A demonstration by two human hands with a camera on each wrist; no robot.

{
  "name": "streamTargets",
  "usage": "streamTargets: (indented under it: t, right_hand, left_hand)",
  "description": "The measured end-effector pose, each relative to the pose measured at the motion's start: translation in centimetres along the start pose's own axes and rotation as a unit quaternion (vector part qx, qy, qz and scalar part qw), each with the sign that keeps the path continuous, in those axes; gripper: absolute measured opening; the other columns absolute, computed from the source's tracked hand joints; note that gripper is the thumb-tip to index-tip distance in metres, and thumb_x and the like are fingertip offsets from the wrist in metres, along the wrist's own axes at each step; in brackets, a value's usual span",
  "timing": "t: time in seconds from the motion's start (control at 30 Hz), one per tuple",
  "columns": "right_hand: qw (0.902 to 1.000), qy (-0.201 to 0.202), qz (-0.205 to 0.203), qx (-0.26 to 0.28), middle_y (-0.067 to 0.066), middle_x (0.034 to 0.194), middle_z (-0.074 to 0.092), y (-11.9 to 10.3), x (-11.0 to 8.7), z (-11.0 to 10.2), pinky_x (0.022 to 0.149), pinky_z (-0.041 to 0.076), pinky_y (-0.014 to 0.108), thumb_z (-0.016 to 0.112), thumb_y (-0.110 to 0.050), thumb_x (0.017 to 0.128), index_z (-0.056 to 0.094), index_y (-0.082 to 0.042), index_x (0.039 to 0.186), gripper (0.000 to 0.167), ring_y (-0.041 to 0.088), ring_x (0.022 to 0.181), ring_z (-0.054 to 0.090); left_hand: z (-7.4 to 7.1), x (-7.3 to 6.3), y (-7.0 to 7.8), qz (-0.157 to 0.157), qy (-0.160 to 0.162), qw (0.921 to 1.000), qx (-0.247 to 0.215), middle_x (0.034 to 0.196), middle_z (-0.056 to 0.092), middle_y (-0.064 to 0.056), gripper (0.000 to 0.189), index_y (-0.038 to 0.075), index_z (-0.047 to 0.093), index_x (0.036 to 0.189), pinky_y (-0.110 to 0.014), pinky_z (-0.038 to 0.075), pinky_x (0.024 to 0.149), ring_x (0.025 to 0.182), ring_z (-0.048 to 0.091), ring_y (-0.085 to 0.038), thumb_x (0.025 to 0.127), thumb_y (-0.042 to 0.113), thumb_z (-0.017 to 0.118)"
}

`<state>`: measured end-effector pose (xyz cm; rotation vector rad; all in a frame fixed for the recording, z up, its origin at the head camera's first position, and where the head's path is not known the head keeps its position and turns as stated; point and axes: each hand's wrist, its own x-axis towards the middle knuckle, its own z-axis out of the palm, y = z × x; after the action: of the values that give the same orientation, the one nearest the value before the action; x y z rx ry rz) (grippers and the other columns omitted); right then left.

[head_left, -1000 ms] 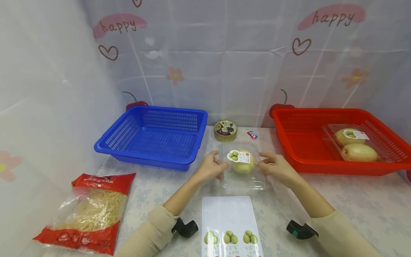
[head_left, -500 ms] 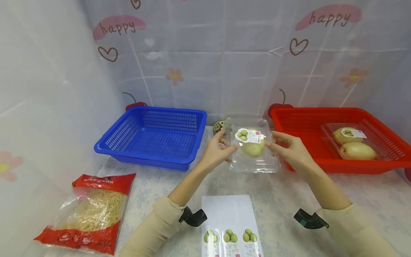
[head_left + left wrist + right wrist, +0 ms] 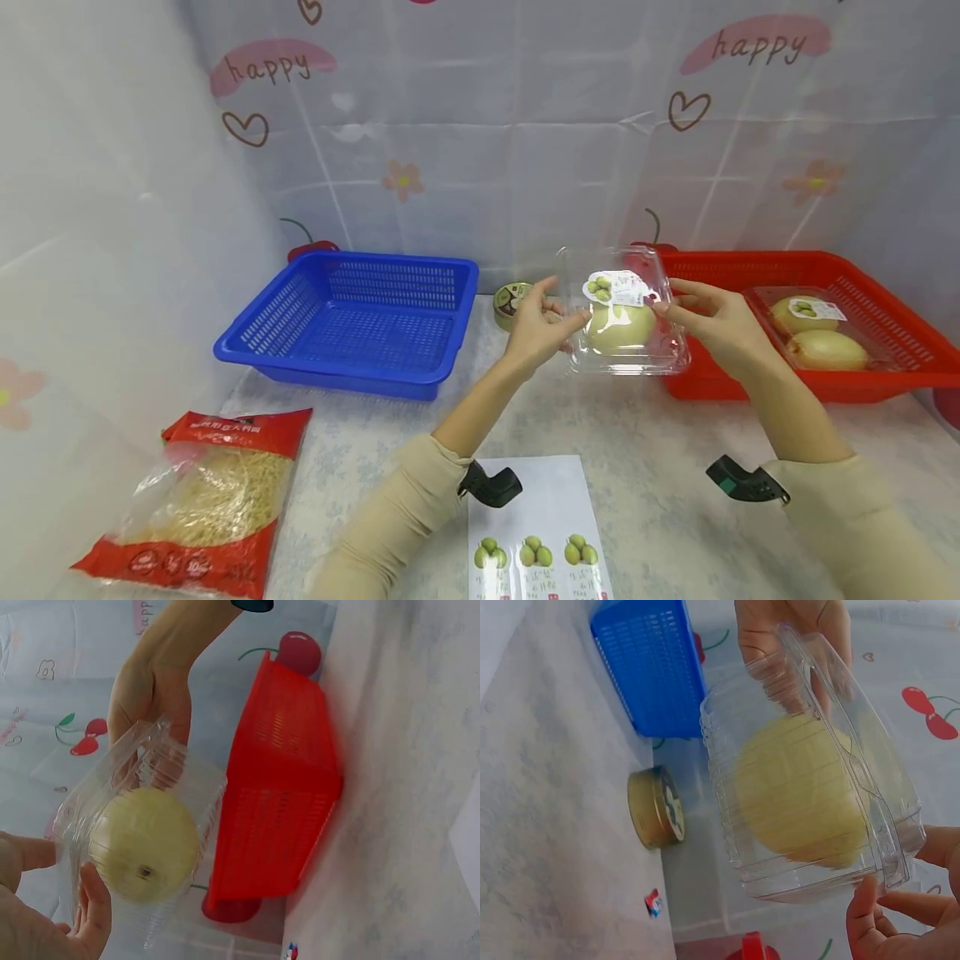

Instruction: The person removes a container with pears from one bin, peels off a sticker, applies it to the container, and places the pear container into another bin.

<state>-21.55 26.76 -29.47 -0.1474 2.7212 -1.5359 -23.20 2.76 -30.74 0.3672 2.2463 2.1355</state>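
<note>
A clear plastic clamshell box (image 3: 622, 358) with a pale yellow-green pear (image 3: 621, 327) inside is held in the air. A white label (image 3: 617, 288) with printed green fruit lies on its lid. My left hand (image 3: 542, 327) grips the left side, thumb on top; my right hand (image 3: 716, 325) grips the right side the same way. From below, the left wrist view shows the pear (image 3: 145, 844) through the ribbed plastic. In the right wrist view the box (image 3: 817, 787) is tilted between both hands, its lid edge closed.
A red basket (image 3: 705, 385) at right holds another labelled box with two pears (image 3: 828, 348). A blue basket (image 3: 345, 379) stands at left, a round tin (image 3: 507, 304) behind the left hand. A pasta bag (image 3: 217, 492) and a label sheet (image 3: 528, 492) lie in front.
Both hands have lifted the box off the table and carried it up and to the right. It now hangs in front of the red basket's left end.
</note>
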Motion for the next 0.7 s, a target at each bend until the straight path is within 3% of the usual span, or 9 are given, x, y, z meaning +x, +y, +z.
streamTargets:
  t: [0.13, 0.33, 0.5, 0.63, 0.7]
  right_hand:
    - [0.9996, 0.02, 0.02, 0.01, 0.007, 0.13, 0.044, 0.2, 0.6, -1.6, 0.074, 0.05, 0.016, 0.056, -0.051, 0.088, 0.032, -0.015, 0.147, 0.073, 0.018, 0.111, 0.041]
    - [0.9974, 0.054, 0.047, 0.004, 0.006, 0.133, 0.042, 0.3, 1.0, -4.2, 0.071, 0.05, 0.013, 0.058, -0.058, 0.083, 0.034, -0.018, 0.147, 0.079, 0.012, 0.106, 0.039]
    - [0.9931, 0.072, 0.083, 0.042, -0.006, 0.126, 0.045, 0.8, 1.4, -6.1, 0.071, 0.05, 0.012, 0.061, -0.059, 0.078, 0.033, -0.024, 0.147, 0.083, 0.008, 0.1, 0.043]
    - [0.991, 0.09, 0.088, 0.046, -0.019, 0.11, 0.048, 1.5, 1.6, -7.5, 0.068, 0.048, 0.01, 0.063, -0.057, 0.078, 0.037, -0.024, 0.145, 0.079, 0.006, 0.096, 0.045]
    - [0.9884, 0.097, 0.086, 0.08, -0.022, 0.104, 0.051, 2.0, 1.8, -8.2, 0.069, 0.048, 0.009, 0.067, -0.051, 0.079, 0.046, -0.028, 0.14, 0.069, 0.004, 0.095, 0.046]
  left_hand:
    - [1.7, 0.8, 0.5, 0.017, 0.014, 0.9995, -0.021, 0.086, 0.045, -0.001, 0.066, 0.002, 0.04, 0.137, -0.025, 0.053, 0.05, 0.058, 0.049, -0.008, 0.08, 0.004, 0.072]
    - [4.5, 1.7, 1.3, 0.045, 0.042, 0.9969, -0.048, 0.085, 0.049, -0.003, 0.057, -0.001, 0.049, 0.128, -0.031, 0.055, 0.053, 0.061, 0.051, -0.006, 0.076, -0.001, 0.073]
    - [6.7, 2.8, 1.6, 0.063, 0.073, 0.995, -0.027, 0.084, 0.057, -0.007, 0.049, -0.001, 0.057, 0.119, -0.015, 0.046, 0.052, 0.062, 0.05, -0.005, 0.074, -0.004, 0.074]
    - [8.3, 3.8, 1.7, 0.061, 0.068, 0.9958, 0.004, 0.09, 0.061, -0.009, 0.045, 0.001, 0.061, 0.117, -0.013, 0.043, 0.052, 0.06, 0.049, -0.004, 0.074, -0.002, 0.074]
    - [9.0, 4.4, 1.6, 0.05, 0.061, 0.9967, 0.021, 0.095, 0.063, -0.008, 0.044, 0.003, 0.062, 0.116, -0.013, 0.044, 0.052, 0.059, 0.049, -0.004, 0.074, 0.0, 0.075]
